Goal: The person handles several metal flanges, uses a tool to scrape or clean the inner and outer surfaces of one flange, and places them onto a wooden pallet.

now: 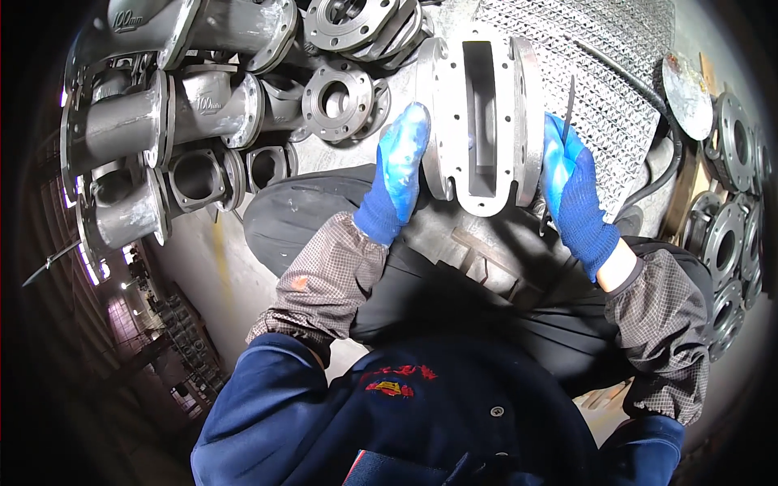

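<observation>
A grey cast metal valve body (480,121) with two round flanges and a rectangular opening stands upright in front of my knees. My left hand (399,174), in a blue glove, presses flat against its left flange. On the other side, my right hand (574,194), also in a blue glove, rests against the right flange and holds a thin dark tool (569,101) that points upward.
Several grey flanged pipe castings (162,121) are stacked at the left and top. A ring-shaped flange (336,101) lies behind the left hand. A metal mesh sheet (600,73) lies at the upper right, with a black hose (648,113) across it. Dark flanged parts (729,235) line the right edge.
</observation>
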Tool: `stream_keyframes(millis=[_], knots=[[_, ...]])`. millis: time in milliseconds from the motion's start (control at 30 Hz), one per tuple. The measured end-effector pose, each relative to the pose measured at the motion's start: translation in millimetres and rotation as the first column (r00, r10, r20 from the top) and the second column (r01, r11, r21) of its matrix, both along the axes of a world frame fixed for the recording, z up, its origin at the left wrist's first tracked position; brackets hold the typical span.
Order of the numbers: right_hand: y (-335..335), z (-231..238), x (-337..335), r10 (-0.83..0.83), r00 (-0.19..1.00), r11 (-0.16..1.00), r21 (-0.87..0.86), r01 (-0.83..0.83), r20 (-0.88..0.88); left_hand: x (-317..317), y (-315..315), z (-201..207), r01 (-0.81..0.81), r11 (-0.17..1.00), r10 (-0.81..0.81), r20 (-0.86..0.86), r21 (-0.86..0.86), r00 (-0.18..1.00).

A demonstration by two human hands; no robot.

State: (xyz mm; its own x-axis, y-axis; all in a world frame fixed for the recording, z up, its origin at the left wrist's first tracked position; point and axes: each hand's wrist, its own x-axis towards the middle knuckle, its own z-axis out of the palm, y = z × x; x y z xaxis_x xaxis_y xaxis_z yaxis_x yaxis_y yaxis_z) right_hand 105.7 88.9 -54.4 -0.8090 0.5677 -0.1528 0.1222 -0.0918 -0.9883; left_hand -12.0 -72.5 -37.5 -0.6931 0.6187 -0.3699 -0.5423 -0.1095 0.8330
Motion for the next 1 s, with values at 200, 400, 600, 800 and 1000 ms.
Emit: stream_keyframes(millis=[200,400,600,800,1000], knots=[[3,6,-2,-0.008,0.996,1.0,0.006,0.008,0.092,1,-7,-27,0.017,1.0,-0.018,-0.051,-0.025,0.999],[0,-4,-3,-0.031,0.997,0.998,0.052,0.028,0.068,-1,-13,-31,0.017,1.0,-0.017,0.05,-0.012,0.999],[11,-3,-3,-0.003,0.988,0.976,0.216,-0.031,0.152,1,-1,-17,0.085,0.977,-0.096,-0.053,-0.193,0.994],[46,88,-3,0.162,0.973,0.987,-0.044,-0.157,0.163,-9,-1,3,0.016,0.998,-0.024,0.145,0.057,0.989],[-12,85,69,0.512,0.856,0.55,-0.74,-0.387,-0.067,-4,4,-2,0.048,0.997,-0.055,0.13,0.06,0.99]])
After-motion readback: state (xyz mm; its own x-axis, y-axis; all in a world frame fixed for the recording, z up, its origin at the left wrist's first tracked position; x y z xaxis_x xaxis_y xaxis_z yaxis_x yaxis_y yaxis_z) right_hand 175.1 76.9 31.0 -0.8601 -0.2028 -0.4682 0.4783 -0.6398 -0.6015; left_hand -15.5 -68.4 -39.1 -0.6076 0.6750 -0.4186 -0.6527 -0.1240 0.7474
